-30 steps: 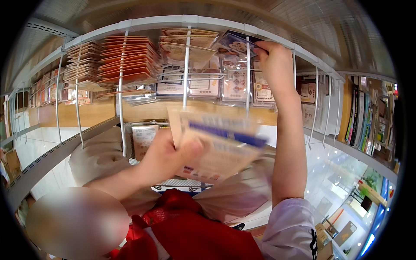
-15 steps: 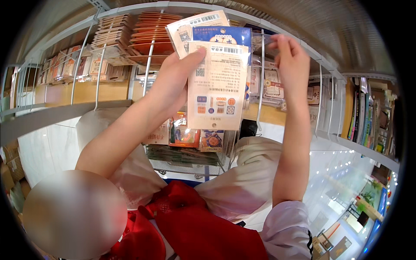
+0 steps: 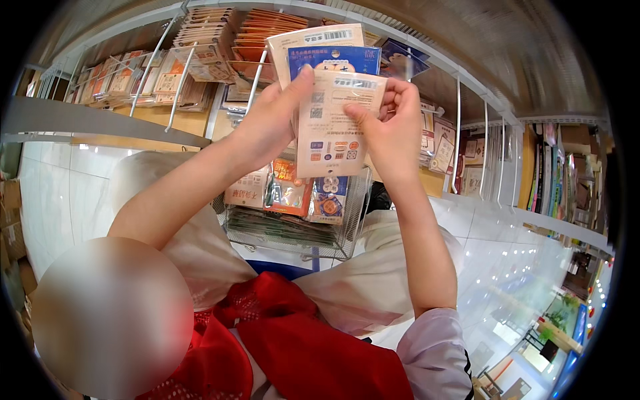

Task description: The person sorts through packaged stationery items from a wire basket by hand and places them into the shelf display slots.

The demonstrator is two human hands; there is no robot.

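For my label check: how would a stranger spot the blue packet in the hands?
Above the wire basket, the left hand and right hand hold a packet fan. The blue packet is the middle one, blue between two cream packets.

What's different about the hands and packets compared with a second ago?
The right hand moved left from the hanging dark blue packet and took hold of the right side of the beige packet. The left hand rose in the view, still holding that packet. The orange packets still hang in place.

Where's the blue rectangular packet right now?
Head view, upper centre: the blue rectangular packet shows partly behind the front beige rectangular packet, in the stack held by the left hand.
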